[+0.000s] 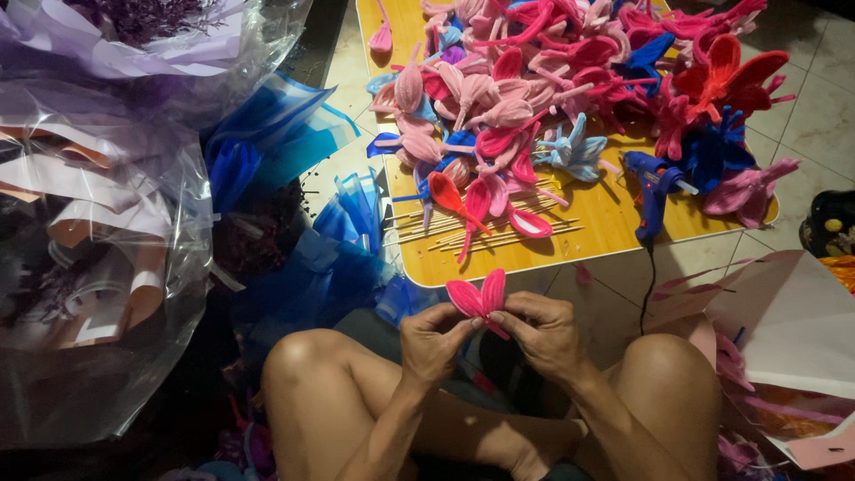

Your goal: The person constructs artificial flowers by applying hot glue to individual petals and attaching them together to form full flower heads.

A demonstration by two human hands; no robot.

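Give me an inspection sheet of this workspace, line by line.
Surface: low yellow table on a tiled floor.
Job's things: pink petal piece, pinched between both hands.
Clutter: heap of pink, red and blue petals; thin wooden sticks.
Hands: left hand and right hand both grip the petal piece, above crossed legs.
Cables: blue glue gun with a dark cord running off the table.
Surroundings: wrapped bouquets at left, blue wrapping, paper sheets at right.

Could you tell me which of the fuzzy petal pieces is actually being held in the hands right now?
The bright pink two-lobed petal piece, pinched between the left hand and right hand above the lap. All the others lie piled on the yellow table.
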